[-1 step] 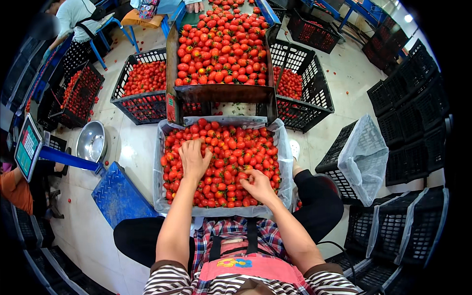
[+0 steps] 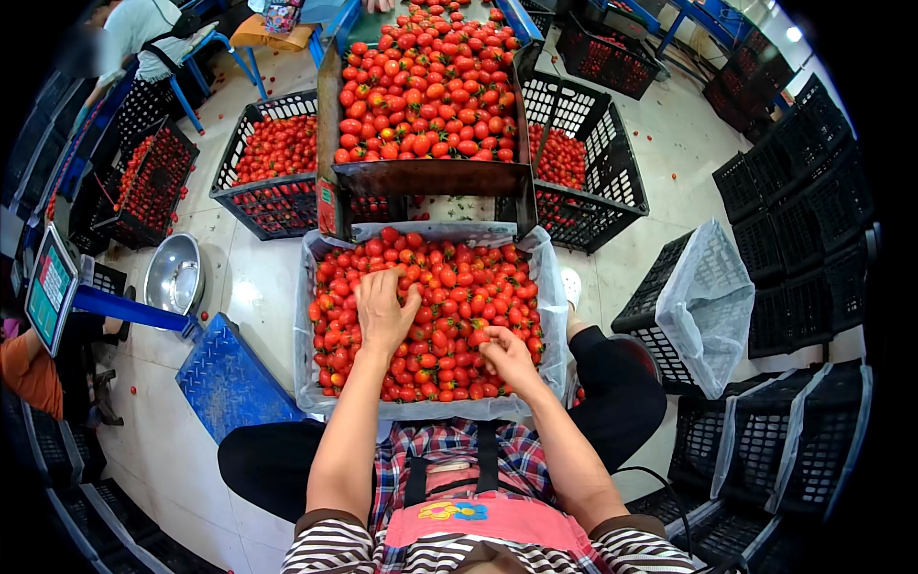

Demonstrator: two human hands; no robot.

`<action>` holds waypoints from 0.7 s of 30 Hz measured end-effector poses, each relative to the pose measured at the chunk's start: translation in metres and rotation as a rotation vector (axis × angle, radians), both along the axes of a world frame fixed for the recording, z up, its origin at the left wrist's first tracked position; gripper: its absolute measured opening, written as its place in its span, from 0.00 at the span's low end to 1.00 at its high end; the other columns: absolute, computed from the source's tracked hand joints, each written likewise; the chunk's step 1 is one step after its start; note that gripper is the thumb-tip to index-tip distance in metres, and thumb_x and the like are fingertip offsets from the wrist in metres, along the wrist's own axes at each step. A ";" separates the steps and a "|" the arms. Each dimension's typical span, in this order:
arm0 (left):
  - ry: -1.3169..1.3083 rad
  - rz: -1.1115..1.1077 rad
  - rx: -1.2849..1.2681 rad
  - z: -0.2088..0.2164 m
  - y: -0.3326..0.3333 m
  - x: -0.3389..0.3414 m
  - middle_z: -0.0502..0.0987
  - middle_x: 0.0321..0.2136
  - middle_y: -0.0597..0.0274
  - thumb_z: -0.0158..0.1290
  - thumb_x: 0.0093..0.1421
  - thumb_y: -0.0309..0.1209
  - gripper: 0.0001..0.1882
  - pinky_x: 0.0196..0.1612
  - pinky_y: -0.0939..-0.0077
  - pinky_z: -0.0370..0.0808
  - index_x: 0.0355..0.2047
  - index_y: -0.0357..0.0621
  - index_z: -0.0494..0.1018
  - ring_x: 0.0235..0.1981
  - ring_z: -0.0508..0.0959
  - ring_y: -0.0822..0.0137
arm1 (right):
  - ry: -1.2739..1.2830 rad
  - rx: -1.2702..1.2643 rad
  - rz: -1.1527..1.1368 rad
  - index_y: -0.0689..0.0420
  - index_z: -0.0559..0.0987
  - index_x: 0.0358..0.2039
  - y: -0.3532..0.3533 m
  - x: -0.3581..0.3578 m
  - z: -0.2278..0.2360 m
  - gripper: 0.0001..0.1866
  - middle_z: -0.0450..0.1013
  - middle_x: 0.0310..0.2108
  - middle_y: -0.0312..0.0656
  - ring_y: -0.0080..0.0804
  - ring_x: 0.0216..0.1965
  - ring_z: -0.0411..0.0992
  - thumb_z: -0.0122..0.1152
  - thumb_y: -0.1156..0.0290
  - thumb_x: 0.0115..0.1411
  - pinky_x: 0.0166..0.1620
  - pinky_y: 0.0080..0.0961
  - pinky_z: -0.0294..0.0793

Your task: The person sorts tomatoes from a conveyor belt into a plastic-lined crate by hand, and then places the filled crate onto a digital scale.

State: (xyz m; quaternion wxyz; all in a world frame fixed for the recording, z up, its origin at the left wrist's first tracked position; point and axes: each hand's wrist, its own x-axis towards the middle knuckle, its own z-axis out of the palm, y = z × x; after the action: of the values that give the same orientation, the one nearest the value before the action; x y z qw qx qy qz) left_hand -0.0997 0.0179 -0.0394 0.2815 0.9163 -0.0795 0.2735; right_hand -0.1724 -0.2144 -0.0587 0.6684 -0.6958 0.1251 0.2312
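Observation:
A black crate lined with a translucent plastic liner [image 2: 552, 287] stands in front of me, filled with red cherry tomatoes [image 2: 440, 359], some with green stems. My left hand [image 2: 384, 311] rests on the tomatoes left of the middle, fingers bent and thumb held apart; its fingertips partly sink among the fruit. Toward the right side, my right hand [image 2: 509, 358] has thumb and fingers curled together at a cherry tomato [image 2: 479, 337]. Beyond the crate, a metal chute [image 2: 430, 179] holds a thick heap of the same tomatoes behind its front lip.
Black crates with tomatoes flank the chute at left [image 2: 263, 206] and right [image 2: 602, 206]. A blue platform scale [image 2: 234, 373] and steel bowl [image 2: 175, 275] sit left. A lined crate [image 2: 703, 306] and stacked crates [image 2: 803, 258] stand right. Another person [image 2: 143, 38] is at far left.
My right hand has shifted slightly right, its fingers now bent more closely around a tomato. My left hand has moved a little to the right over the tomatoes. The view has shifted slightly.

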 end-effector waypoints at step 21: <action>0.267 -0.203 -0.135 0.000 -0.031 -0.019 0.74 0.47 0.53 0.53 0.58 0.28 0.12 0.53 0.60 0.67 0.43 0.42 0.75 0.50 0.72 0.53 | 0.367 1.215 -0.359 0.55 0.69 0.51 -0.021 -0.004 0.028 0.14 0.66 0.53 0.53 0.55 0.58 0.64 0.47 0.69 0.67 0.59 0.55 0.65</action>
State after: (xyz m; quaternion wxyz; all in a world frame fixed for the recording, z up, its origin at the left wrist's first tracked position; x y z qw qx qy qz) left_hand -0.1189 -0.0133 -0.0395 0.3766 0.9107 -0.1152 0.1244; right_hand -0.1760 -0.2349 -0.0303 0.9382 -0.1125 0.1982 0.2605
